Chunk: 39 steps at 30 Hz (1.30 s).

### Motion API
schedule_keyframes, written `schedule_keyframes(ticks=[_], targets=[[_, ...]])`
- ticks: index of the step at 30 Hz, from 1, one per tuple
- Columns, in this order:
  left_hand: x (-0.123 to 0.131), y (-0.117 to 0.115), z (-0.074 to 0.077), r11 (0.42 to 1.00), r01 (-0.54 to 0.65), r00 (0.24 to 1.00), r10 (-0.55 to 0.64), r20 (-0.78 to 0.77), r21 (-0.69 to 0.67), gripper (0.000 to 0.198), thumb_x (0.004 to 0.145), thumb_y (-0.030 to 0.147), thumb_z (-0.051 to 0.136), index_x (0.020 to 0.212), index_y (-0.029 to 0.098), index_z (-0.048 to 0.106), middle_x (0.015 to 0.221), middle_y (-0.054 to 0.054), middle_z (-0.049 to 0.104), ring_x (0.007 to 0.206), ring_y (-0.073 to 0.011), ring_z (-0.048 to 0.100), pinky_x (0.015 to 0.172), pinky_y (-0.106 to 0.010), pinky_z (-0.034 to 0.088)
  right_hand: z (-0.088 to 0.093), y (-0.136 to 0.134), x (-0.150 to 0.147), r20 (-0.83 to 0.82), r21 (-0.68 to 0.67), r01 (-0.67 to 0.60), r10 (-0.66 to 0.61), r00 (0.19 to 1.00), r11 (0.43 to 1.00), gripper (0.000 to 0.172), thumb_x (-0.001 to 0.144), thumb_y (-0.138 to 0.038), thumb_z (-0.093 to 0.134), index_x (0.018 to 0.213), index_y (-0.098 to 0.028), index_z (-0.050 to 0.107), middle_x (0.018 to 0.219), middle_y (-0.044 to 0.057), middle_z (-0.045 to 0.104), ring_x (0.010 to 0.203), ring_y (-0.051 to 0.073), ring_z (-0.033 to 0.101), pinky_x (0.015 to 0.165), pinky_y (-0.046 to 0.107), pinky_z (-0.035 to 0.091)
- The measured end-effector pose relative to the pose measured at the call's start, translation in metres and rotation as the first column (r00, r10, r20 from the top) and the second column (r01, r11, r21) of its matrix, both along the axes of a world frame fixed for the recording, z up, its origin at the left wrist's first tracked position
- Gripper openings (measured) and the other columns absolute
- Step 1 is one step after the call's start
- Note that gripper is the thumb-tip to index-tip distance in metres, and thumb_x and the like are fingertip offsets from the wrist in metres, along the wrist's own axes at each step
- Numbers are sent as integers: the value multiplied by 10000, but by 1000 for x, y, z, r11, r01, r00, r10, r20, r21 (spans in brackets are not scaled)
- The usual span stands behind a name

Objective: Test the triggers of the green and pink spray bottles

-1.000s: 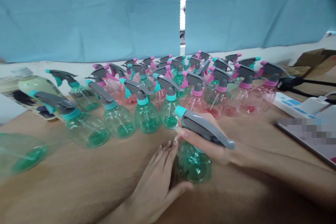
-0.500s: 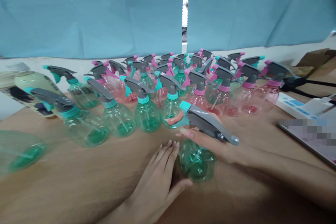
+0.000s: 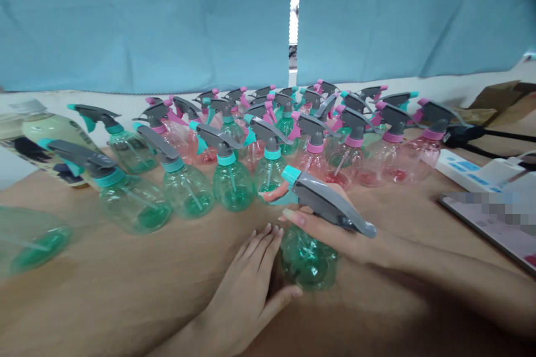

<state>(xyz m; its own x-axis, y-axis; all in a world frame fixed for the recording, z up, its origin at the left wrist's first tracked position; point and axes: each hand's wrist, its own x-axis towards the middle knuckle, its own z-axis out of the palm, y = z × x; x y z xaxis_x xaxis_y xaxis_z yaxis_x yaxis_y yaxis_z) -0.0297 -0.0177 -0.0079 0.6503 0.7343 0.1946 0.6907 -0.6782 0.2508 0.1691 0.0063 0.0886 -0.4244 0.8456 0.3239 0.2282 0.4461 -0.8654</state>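
Observation:
A green transparent spray bottle (image 3: 309,268) stands on the table in front of me, with a grey trigger head and a turquoise nozzle. My right hand (image 3: 335,234) is wrapped round its neck below the head, one finger at the turquoise trigger. My left hand (image 3: 247,279) lies beside the bottle's left side, fingers stretched out and thumb near the base; whether it touches the bottle I cannot tell. Just beyond are more green spray bottles, one of them a bottle (image 3: 233,187) with a little green showing at its bottom.
Several pink spray bottles (image 3: 312,164) and green ones crowd the back of the table (image 3: 138,290). Large pale bottles (image 3: 54,128) stand at left. At right are a white power strip (image 3: 464,170), a flat device (image 3: 489,228) and a cardboard box (image 3: 502,103). A blue curtain (image 3: 167,22) hangs behind.
The trigger head in my right hand has dipped and shifted slightly left. The whole view has also slid a little. My left hand keeps nearly the same pose.

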Motion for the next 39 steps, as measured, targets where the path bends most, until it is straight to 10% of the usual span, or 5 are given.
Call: schedule_keyframes(ticks=[39], targets=[[4, 1, -1, 981, -49, 982, 82, -168, 190, 592, 956, 457, 457, 1386, 51, 429, 1453, -179, 421, 1358, -310, 351, 1076, -512, 327, -9, 10, 6, -46, 39, -26, 28, 999, 999, 157, 813, -235, 543, 959, -195, 586, 602, -61, 483, 483, 78, 404, 462, 226, 335]])
